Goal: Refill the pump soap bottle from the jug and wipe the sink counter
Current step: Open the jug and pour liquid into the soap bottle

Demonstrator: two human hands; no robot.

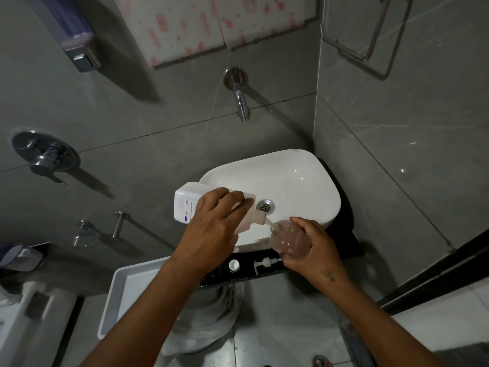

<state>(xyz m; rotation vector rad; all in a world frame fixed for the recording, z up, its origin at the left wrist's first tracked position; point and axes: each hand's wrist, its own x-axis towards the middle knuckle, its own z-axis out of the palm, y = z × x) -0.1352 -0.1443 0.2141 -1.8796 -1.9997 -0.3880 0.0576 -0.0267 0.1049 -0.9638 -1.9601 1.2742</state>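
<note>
My left hand (213, 221) grips a white translucent refill jug (186, 201), tipped on its side over the white basin (296, 178). The jug's spout touches the open neck of a clear pump soap bottle (289, 238), which holds pinkish liquid and is tilted toward the jug. My right hand (313, 246) holds that bottle from the right. On the black counter (352, 239) in front of the basin lie a small white cap (234, 265) and the removed white pump head (267, 263).
A chrome wall tap (242, 102) hangs above the basin's drain (265, 206). A white tray (119, 295) sits low on the left; white cloth (211, 321) hangs under the counter. A wall dispenser (79, 46) and a chrome mixer valve (45, 154) are mounted on the left wall.
</note>
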